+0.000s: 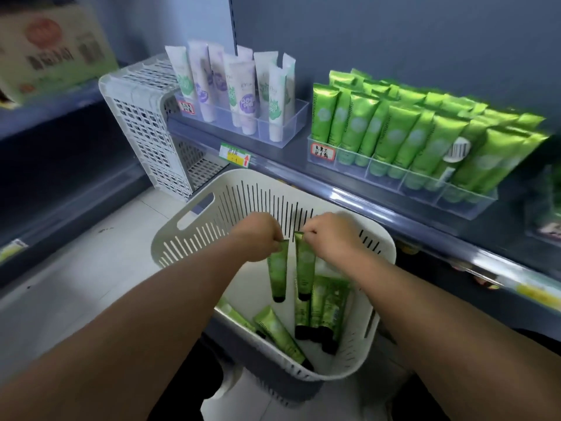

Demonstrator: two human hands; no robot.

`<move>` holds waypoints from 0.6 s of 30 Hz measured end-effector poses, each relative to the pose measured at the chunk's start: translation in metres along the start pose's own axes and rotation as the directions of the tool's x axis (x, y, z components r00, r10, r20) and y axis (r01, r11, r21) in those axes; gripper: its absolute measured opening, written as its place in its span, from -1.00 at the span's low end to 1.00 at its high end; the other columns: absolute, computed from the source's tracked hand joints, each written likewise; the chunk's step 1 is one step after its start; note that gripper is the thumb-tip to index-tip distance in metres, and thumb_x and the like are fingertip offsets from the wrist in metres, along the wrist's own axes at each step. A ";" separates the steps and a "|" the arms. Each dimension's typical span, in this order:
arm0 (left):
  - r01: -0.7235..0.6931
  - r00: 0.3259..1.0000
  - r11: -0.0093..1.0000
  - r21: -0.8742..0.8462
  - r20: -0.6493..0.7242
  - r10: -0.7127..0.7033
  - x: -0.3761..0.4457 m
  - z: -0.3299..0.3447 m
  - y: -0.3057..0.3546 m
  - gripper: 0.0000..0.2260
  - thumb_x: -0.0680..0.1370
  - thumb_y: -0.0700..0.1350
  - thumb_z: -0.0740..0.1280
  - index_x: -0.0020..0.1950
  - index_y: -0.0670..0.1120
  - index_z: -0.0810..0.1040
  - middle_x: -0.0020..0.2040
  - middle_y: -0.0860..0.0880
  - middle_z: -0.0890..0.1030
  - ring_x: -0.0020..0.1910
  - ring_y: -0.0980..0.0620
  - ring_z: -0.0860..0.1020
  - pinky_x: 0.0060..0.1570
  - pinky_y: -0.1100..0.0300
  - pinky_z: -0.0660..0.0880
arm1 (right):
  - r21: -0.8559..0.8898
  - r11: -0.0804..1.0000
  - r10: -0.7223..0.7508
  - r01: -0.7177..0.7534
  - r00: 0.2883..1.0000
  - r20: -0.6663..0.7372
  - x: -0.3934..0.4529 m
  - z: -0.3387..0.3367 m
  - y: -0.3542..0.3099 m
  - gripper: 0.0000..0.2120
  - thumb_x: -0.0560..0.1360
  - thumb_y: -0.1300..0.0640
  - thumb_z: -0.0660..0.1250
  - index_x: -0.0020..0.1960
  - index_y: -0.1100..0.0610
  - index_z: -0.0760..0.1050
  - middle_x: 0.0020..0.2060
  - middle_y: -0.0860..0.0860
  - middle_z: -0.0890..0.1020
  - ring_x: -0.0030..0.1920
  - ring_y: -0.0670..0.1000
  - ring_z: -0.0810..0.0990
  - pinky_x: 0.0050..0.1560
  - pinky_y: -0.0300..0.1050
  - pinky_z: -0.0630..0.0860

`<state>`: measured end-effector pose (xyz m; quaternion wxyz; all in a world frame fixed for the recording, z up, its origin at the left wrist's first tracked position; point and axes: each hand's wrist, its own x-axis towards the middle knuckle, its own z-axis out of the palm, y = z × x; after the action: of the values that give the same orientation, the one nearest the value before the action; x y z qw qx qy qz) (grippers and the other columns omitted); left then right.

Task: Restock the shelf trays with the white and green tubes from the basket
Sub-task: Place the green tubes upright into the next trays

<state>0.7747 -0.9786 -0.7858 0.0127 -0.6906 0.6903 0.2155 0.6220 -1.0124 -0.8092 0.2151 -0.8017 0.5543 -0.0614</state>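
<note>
A white slotted basket point(194, 226) stands on the floor below the shelf, with several green tubes point(321, 311) lying in its bottom. My left hand point(258, 235) pinches the crimped top of one green tube point(277, 271), which hangs cap down above the basket. Beside it my right hand point(331, 235) pinches a second green tube point(305, 268) the same way. On the shelf above, a clear tray point(391, 180) at the right holds many upright green tubes. A clear tray point(291, 123) at the left holds several white tubes point(243, 86).
A white perforated crate point(139, 117) lies on its side left of the white-tube tray. A cardboard box point(51, 47) sits on the upper left shelf. The shelf's front rail point(303, 174) carries price tags. Pale floor tiles show left of the basket.
</note>
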 end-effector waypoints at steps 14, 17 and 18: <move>-0.363 0.863 0.929 0.072 -0.349 0.365 -0.061 -0.091 0.141 -0.86 0.50 -0.17 0.34 -0.05 -0.16 0.69 -0.06 -0.10 0.67 -0.05 -0.07 0.59 -0.08 0.20 0.48 | 0.051 0.998 -0.007 0.032 0.902 -0.432 -0.113 -0.163 0.025 -0.82 0.53 0.09 0.31 -0.04 0.13 0.67 -0.08 0.04 0.71 -0.04 0.08 0.63 0.01 -0.03 0.56; -0.419 0.817 0.901 0.114 -0.384 0.429 -0.069 -0.105 0.182 -0.83 0.51 -0.15 0.35 0.04 -0.10 0.69 0.00 -0.04 0.68 0.02 -0.03 0.59 -0.06 0.28 0.41 | 0.010 1.000 0.004 0.002 0.851 -0.525 -0.139 -0.196 0.043 -0.81 0.50 0.12 0.31 -0.06 0.20 0.64 -0.10 0.10 0.69 -0.03 0.12 0.60 -0.01 -0.05 0.54; -0.436 0.803 0.891 0.125 -0.392 0.448 -0.071 -0.109 0.196 -0.84 0.50 -0.14 0.36 0.01 -0.10 0.69 -0.02 -0.04 0.68 0.01 -0.04 0.59 -0.06 0.27 0.43 | -0.006 1.000 0.000 -0.004 0.832 -0.555 -0.148 -0.207 0.049 -0.81 0.49 0.14 0.31 -0.10 0.25 0.61 -0.19 0.12 0.67 -0.10 0.14 0.58 -0.04 -0.02 0.54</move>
<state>0.6206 -0.9549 -0.6099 -0.1732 -0.5402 0.8218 0.0525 0.4543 -0.9490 -0.6226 0.0426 -0.7496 0.5940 -0.2890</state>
